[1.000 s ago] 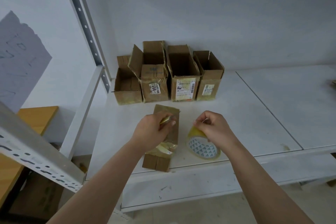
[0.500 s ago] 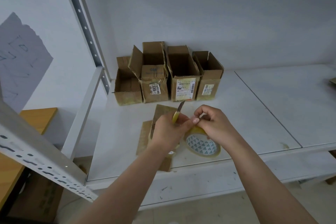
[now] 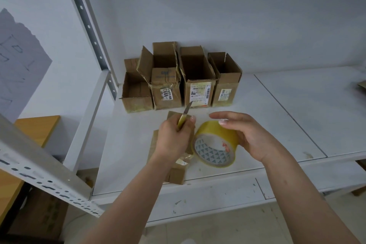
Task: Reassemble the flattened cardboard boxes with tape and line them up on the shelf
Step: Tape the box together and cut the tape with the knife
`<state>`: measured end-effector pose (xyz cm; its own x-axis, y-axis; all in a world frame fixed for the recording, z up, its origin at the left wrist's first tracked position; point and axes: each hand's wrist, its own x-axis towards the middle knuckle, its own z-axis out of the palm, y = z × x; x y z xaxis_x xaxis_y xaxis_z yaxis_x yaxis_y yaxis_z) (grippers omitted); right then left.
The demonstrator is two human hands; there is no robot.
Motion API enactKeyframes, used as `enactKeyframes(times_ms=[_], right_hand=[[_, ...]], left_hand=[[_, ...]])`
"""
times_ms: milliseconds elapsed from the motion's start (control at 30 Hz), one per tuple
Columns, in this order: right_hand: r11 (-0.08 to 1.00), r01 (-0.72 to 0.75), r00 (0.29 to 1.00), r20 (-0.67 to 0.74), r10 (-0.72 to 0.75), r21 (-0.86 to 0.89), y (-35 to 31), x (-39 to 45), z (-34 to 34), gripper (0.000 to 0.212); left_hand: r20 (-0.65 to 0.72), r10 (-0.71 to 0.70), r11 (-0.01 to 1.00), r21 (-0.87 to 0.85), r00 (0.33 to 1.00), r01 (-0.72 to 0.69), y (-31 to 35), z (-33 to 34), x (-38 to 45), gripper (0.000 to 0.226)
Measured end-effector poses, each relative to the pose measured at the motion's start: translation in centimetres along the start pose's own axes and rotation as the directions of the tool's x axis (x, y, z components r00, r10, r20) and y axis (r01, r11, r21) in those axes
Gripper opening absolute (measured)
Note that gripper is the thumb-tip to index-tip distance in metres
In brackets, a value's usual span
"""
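Left hand: fingers curled round a yellow-handled knife, blade pointing up and away toward the row of boxes.
Right hand: fingers loosely curved over the tape roll, touching its far side.
Tape roll: yellow, tilted, core opening facing the camera, on the shelf.
Flattened box: under the left hand, long axis running front to back.
Assembled boxes: four in a row at the back, tops open.
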<state>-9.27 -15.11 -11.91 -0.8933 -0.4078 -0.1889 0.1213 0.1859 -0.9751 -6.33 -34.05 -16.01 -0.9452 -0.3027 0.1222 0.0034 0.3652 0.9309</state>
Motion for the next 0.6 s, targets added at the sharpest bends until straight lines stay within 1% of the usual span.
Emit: enactKeyframes(times_ms=[33, 100, 167, 233, 300, 400, 467, 533, 567, 600], right_hand=[[1.0, 0.007, 0.999, 0.046, -0.007, -0.01, -0.1, -0.1, -0.2, 0.032], [0.994, -0.002, 0.993, 0.116, 0.015, -0.113, -0.5, -0.2, -0.4, 0.044], [0.972, -0.023, 0.992, 0.114, 0.051, -0.234, -1.0, 0.0, -0.2, 0.053], [0.964, -0.049, 0.993, 0.092, 0.075, -0.263, -1.0, 0.2, 0.0, 0.059], [0.974, -0.032, 0.991, 0.122, 0.06, -0.224, -0.6, 0.1, 0.1, 0.057], [0.984, -0.043, 0.985, 0.158, 0.071, -0.171, 0.2, -0.1, 0.4, 0.044], [0.971, -0.083, 0.988, 0.11, 0.11, -0.226, 0.7, 0.0, 0.5, 0.05], [0.933, -0.131, 0.99, 0.013, 0.144, -0.334, 1.3, 0.1, 0.4, 0.061], [0.92, -0.137, 0.99, -0.013, 0.143, -0.367, 1.7, 0.2, 0.4, 0.063], [0.914, -0.132, 0.991, -0.025, 0.133, -0.383, 2.2, 0.2, 0.4, 0.059]], left_hand=[[-0.002, 0.012, 1.0, 0.018, 1.0, -0.011, 0.0, -0.3, 0.1, 0.03], [-0.002, 0.035, 0.998, 0.05, 0.999, -0.035, -0.2, -0.9, -0.2, 0.035], [-0.017, 0.051, 0.997, 0.054, 0.999, -0.05, -0.5, -1.6, -0.5, 0.04], [-0.028, 0.045, 0.998, 0.055, 0.999, -0.043, -0.7, -2.5, -0.7, 0.042], [-0.041, 0.029, 0.998, 0.05, 0.999, -0.027, -0.8, -3.3, -0.8, 0.043], [-0.062, 0.004, 0.997, 0.075, 0.998, 0.0, -1.0, -4.2, -1.3, 0.048], [-0.093, -0.01, 0.996, 0.086, 0.996, 0.018, -1.4, -5.1, -1.8, 0.047], [-0.134, -0.037, 0.994, 0.093, 0.99, 0.05, -2.2, -6.1, -2.2, 0.045], [-0.145, -0.052, 0.993, 0.102, 0.988, 0.067, -2.5, -6.6, -2.4, 0.045], [-0.153, -0.063, 0.99, 0.113, 0.986, 0.081, -2.8, -6.9, -2.6, 0.045]])
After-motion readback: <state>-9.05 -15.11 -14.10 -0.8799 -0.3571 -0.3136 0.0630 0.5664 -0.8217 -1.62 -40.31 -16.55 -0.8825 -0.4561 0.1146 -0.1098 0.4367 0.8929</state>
